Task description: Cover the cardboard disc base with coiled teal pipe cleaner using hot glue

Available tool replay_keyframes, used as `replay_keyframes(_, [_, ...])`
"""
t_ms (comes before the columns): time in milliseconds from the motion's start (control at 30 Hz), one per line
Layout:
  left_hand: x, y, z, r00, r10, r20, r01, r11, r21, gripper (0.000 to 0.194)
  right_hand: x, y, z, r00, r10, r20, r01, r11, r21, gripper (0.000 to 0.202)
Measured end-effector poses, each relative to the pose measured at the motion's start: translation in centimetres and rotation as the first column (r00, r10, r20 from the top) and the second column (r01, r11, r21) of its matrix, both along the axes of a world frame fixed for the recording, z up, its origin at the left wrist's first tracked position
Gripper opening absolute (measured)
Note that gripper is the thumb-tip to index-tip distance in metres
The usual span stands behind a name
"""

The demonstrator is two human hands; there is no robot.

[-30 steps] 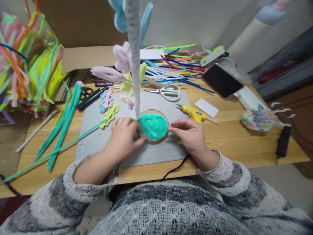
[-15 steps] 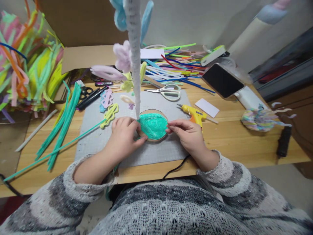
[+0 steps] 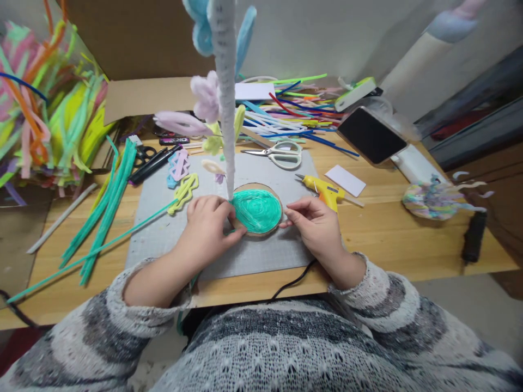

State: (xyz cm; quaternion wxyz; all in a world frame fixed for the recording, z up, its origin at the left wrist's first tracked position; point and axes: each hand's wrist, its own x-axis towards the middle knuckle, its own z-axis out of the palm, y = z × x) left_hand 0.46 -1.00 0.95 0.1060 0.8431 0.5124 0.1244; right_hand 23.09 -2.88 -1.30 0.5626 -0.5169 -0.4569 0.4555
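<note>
A round cardboard base (image 3: 254,186) lies on the grey cutting mat, its top covered by a coiled green pipe-cleaner disc (image 3: 257,209). My left hand (image 3: 210,220) grips the base at its left edge, thumb in front and fingers curled behind. From the back left of the base rises a white wrapped stem (image 3: 227,109) bearing pipe-cleaner flowers, such as a lilac flower (image 3: 205,95). Just off the right edge of the base, my right hand (image 3: 312,220) is closed in a pinch; whatever is between thumb and fingertip is too small to make out.
A yellow glue gun (image 3: 321,190) lies right of the mat (image 3: 163,234), with scissors (image 3: 281,155) behind. Green pipe cleaners (image 3: 108,212) lie left, near a yellow zigzag piece (image 3: 186,191). A phone (image 3: 371,135) and a pastel coiled piece (image 3: 431,198) sit at right.
My right hand has drawn slightly right, its fingertips coming away from the edge of the green disc. My left hand keeps its hold on the base.
</note>
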Motion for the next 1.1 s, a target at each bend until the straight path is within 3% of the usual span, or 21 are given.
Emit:
replay_keyframes(167, [0.0, 0.0, -0.1, 1.0, 0.027, -0.003, -0.027, 0.999, -0.016, 0.029, 0.3, 0.2, -0.3, 0.996, 0.014, 0.092, -0.01, 0.999, -0.051, 0.039])
replay_keyframes(300, [-0.1, -0.1, -0.2, 0.988, 0.152, -0.017, -0.151, 0.988, 0.013, 0.05, 1.0, 0.2, -0.1, 0.944, -0.005, 0.329, -0.006, 0.999, 0.032, 0.033])
replay_keyframes(400, [-0.2, 0.0, -0.2, 0.982, 0.184, -0.037, -0.182, 0.982, 0.046, 0.074, 1.2, -0.8, 0.9, 0.762, 0.118, 0.636, -0.119, 0.992, -0.041, 0.021])
replay_keyframes(467, [-0.3, 0.2, -0.2, 0.988, 0.148, -0.044, -0.147, 0.989, 0.023, 0.073, 1.0, -1.8, 1.5, 0.614, 0.241, 0.752, -0.212, 0.968, -0.137, 0.025])
replay_keyframes(533, [-0.3, 0.3, -0.4, 0.993, 0.106, -0.042, -0.106, 0.994, -0.004, 0.063, 0.3, -2.6, 1.9, 0.522, 0.297, 0.799, -0.28, 0.945, -0.168, 0.035])
replay_keyframes(700, [-0.1, 0.2, -0.7, 0.995, 0.096, -0.029, -0.096, 0.995, 0.022, 0.058, -1.5, -2.2, 1.8, 0.306, 0.276, 0.911, -0.204, 0.954, -0.221, 0.047])
replay_keyframes(833, [0.1, 0.0, -0.7, 0.992, 0.116, -0.044, -0.113, 0.992, 0.06, 0.057, -1.5, 0.0, 2.2, 0.199, 0.301, 0.933, -0.208, 0.943, -0.26, 0.048])
replay_keyframes(967, [0.3, -0.1, -0.7, 0.991, 0.108, -0.084, -0.103, 0.993, 0.057, 0.056, -0.6, 2.3, 3.2, 0.106, 0.33, 0.938, -0.242, 0.924, -0.298, 0.062])
replay_keyframes(1100, [0.5, -0.4, -0.9, 0.991, 0.11, -0.079, -0.105, 0.993, 0.062, 0.058, -0.4, 3.5, 3.8, 0.117, 0.339, 0.934, -0.26, 0.918, -0.301, 0.075])
